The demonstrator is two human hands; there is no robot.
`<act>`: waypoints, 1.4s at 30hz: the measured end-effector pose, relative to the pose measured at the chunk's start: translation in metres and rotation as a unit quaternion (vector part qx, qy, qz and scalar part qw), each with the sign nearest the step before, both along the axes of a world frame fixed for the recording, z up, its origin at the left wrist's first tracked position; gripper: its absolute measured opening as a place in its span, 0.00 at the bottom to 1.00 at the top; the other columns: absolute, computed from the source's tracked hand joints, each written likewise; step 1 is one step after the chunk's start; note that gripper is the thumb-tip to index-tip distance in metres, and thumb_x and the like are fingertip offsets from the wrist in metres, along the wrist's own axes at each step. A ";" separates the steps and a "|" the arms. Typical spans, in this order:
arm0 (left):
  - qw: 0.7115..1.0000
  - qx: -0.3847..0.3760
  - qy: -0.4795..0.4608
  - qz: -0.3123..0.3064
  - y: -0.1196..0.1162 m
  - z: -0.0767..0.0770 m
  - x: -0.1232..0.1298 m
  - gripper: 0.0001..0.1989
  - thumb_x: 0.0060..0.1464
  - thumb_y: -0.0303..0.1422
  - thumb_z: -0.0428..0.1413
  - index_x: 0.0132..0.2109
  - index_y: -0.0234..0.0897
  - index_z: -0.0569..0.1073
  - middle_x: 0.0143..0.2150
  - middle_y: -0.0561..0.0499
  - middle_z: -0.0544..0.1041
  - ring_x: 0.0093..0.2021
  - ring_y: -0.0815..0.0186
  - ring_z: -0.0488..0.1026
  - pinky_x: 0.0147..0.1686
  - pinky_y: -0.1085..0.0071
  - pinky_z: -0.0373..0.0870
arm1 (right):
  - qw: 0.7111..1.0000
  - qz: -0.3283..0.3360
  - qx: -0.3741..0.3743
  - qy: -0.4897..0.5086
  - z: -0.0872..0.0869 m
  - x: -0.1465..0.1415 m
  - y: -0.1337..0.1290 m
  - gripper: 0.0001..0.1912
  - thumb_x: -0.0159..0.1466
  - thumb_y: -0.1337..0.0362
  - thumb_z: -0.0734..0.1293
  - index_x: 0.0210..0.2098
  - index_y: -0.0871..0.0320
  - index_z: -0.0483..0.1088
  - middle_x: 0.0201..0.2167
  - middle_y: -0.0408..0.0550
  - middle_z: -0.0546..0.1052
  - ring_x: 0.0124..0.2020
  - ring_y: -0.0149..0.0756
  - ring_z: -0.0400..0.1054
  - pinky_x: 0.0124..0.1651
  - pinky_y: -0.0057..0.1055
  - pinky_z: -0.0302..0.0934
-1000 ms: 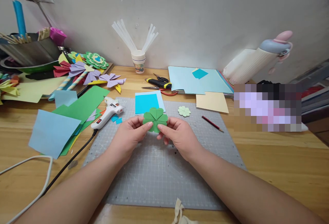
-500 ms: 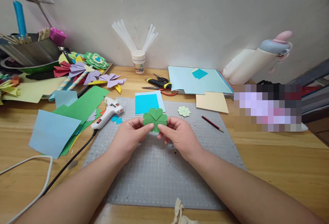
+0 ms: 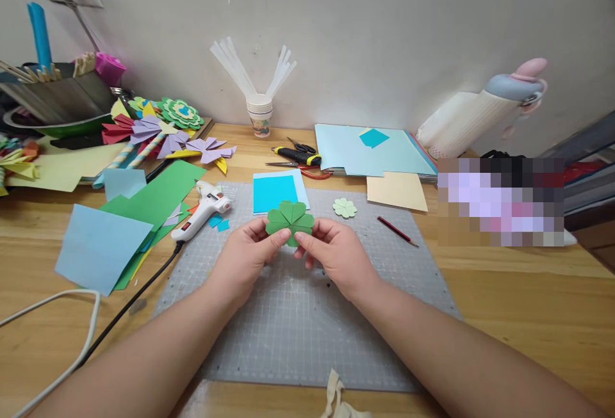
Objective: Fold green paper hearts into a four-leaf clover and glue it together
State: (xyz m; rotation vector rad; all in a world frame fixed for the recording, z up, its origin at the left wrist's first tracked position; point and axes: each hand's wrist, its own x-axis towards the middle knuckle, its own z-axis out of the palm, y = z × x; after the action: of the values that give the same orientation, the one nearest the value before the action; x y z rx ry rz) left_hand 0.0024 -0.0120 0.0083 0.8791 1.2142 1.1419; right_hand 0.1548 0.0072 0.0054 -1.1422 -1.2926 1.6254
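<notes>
A green paper flower [image 3: 290, 214] with rounded, creased petals is held up above the grey cutting mat [image 3: 307, 341]. My left hand [image 3: 247, 255] pinches its left side, thumb in front and fingers behind. On the other side my right hand [image 3: 336, 255] grips it the same way, and the two thumbs nearly meet at its lower middle. Behind it on the mat lie blue paper squares [image 3: 273, 194]. A smaller pale green paper flower [image 3: 344, 207] rests flat to the right, with a dark red pencil [image 3: 398, 231] beyond it.
A white hot glue gun [image 3: 202, 213] and its cord lie at the left, near green and light blue paper [image 3: 103, 245]. Scissors [image 3: 298, 168], a paper cup with white sticks [image 3: 259, 114] and a paper stack [image 3: 346, 149] stand along the back. A bottle [image 3: 485, 111] leans at the right.
Almost nothing differs. The view has shifted very slightly, and both hands keep their hold on the green paper flower.
</notes>
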 end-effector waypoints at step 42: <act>0.999 0.022 0.049 0.001 0.000 0.001 -0.002 0.07 0.43 0.35 0.64 0.28 0.37 0.77 0.19 0.58 0.69 0.20 0.74 0.58 0.23 0.75 0.54 | 1.000 0.003 -0.003 -0.012 0.001 0.001 -0.002 0.10 0.54 0.58 0.69 0.27 0.59 0.69 0.21 0.42 0.73 0.19 0.26 0.63 0.23 0.26 0.59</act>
State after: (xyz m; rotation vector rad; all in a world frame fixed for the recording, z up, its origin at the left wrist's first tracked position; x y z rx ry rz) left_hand 0.0008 -0.0125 0.0097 0.9768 1.2731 1.1417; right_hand 0.1556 0.0055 0.0060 -1.1649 -1.3091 1.6250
